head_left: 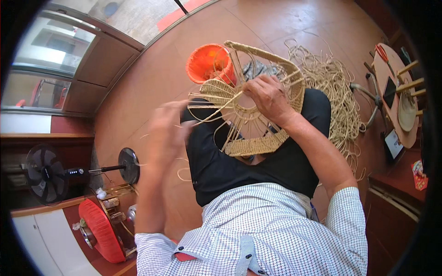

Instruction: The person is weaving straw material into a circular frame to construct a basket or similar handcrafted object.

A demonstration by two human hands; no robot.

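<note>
A round woven piece (258, 146), with spokes running from a central ring to a rim wrapped in tan cord, rests over my lap. Its rim is woven in several sections, with gaps between the spokes elsewhere. My right hand (269, 97) is closed on the spokes beside the central ring, fingers bent and the tips partly hidden. To the left of the piece, my left hand (168, 124) is smeared by motion. A strand of tan cord (216, 112) slants from near my right fingers toward the left hand; whether that hand grips it cannot be seen.
A large heap of loose tan cord (338, 92) spreads on the floor at the right. An orange-lined bucket (209, 62) stands beyond the woven piece. At the far right is a round wooden stool top (386, 69) with red-handled scissors. A black fan (46, 172) stands at the left.
</note>
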